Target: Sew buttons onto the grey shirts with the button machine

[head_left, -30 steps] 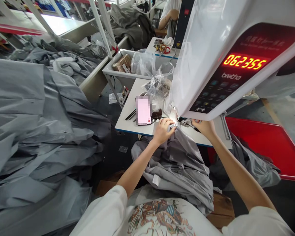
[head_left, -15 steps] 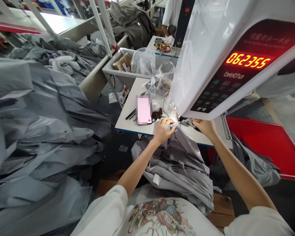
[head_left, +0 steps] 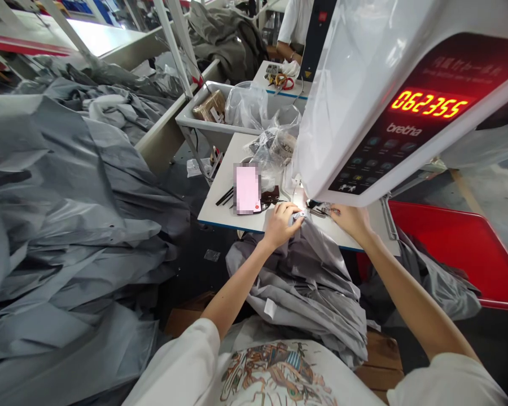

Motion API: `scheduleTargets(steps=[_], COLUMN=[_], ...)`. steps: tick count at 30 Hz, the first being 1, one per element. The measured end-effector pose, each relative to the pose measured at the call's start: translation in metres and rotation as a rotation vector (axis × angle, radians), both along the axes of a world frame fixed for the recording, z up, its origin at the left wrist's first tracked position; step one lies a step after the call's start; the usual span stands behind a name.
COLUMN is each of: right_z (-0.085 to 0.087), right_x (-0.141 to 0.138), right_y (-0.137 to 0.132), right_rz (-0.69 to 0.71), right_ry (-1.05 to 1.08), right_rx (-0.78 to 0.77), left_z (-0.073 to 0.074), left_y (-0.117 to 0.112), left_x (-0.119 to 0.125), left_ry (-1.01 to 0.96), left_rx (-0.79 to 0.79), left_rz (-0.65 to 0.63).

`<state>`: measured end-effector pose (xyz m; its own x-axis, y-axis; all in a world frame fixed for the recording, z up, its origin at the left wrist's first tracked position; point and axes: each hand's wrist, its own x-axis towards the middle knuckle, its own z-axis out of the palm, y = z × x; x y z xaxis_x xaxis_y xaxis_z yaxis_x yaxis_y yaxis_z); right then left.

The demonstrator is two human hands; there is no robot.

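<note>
The red display (head_left: 429, 103) on the "bretha" sewing machine (head_left: 364, 113) reads 062355, unchanged from the earlier frame. The left hand (head_left: 280, 226) has its fingers together, pinching the grey cloth (head_left: 305, 282) at the table (head_left: 220, 210) edge, beside the needle area. The right hand (head_left: 352, 221) lies just beside it, fingertips hard to make out. A pink card (head_left: 246, 189) is blurred.

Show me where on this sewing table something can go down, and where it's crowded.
Bare white tabletop shows along the front edge, between the black rods and the left hand, and past the right hand, by the metal bracket. Crowded: under the sewing machine head, where grey fabric bunches, and at the clear plastic bags.
</note>
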<state>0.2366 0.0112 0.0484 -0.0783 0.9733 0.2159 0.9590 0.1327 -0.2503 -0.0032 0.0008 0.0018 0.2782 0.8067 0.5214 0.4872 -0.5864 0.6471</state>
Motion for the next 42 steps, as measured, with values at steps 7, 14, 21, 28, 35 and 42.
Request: scheduleTargets(steps=[7, 14, 21, 28, 35, 42], right_z=[-0.001, 0.000, 0.017, 0.015, 0.011, -0.001], right_x=[-0.010, 0.004, -0.037, -0.072, -0.083, -0.083], right_y=[-0.003, -0.001, -0.029, -0.033, -0.037, -0.036], right_rz=[-0.044, -0.079, -0.077, 0.066, 0.107, 0.194], right_ry=[-0.136, 0.324, 0.603, 0.464, 0.264, 0.146], right_rx=[0.036, 0.029, -0.059, 0.094, 0.191, 0.277], left_z=[0.000, -0.001, 0.001, -0.001, 0.000, 0.003], left_y=[0.000, 0.000, 0.000, 0.000, 0.000, -0.001], left_x=[0.000, 0.000, 0.000, 0.000, 0.000, -0.001], left_ry=[0.006, 0.001, 0.010, 0.001, -0.006, 0.004], left_rx=[-0.018, 0.011, -0.004, -0.002, 0.002, -0.013], left_rz=[0.000, 0.001, 0.011, 0.009, 0.011, 0.004])
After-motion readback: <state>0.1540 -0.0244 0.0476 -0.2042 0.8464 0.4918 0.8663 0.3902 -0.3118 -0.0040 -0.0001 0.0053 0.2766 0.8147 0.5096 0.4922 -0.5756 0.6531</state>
